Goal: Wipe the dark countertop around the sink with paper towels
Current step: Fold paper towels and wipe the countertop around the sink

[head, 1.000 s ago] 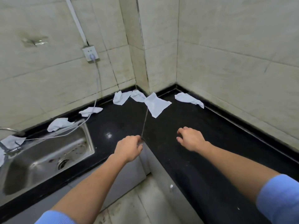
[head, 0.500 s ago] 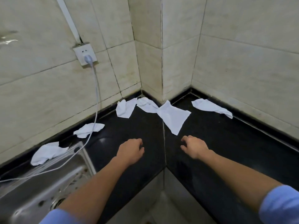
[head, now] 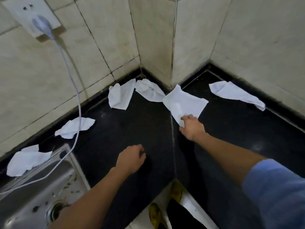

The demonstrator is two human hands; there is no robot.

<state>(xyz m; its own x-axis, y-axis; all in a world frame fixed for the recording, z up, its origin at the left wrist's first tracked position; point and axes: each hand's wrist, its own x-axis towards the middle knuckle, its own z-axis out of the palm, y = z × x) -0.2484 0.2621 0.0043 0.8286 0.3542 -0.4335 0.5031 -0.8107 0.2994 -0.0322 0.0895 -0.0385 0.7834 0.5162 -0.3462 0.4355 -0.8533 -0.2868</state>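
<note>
Countertop (head: 125, 129), head view: dark stone, L-shaped, running into a tiled corner, with a seam (head: 172, 139) from the corner toward the near edge. Sink (head: 38, 184) sits at the near left. White paper towels lie scattered along the far edge against the wall. One is beside the sink (head: 26, 161) and one lies under the cord (head: 74, 128). Two are in the left nook (head: 120, 96) (head: 148, 90), one is at the corner (head: 186, 101) and one is far right (head: 236, 93). They are probably laid out so a sheet is within reach for each stretch.

Right hand (head: 192, 128): arm extended, fingers bent down onto the near corner of the corner towel, thumb splayed to the left and clear of the paper. No pinch is seen, so the hand is pressing rather than gripping. My reading is that it pins the sheet flat to start a wipe or to gather it.

Left hand (head: 132, 160): loosely curled, holding nothing, low over bare counter just right of the sink. It likely waits there as a brace.

A grey cord (head: 72, 83) drops from the wall socket (head: 31, 15) across the sink rim.

Against half a second ago, the right hand was short of the towel and apart from it, and it now touches the sheet. The left hand's posture is much the same. The view has closed in on the corner. The towels have not shifted.
</note>
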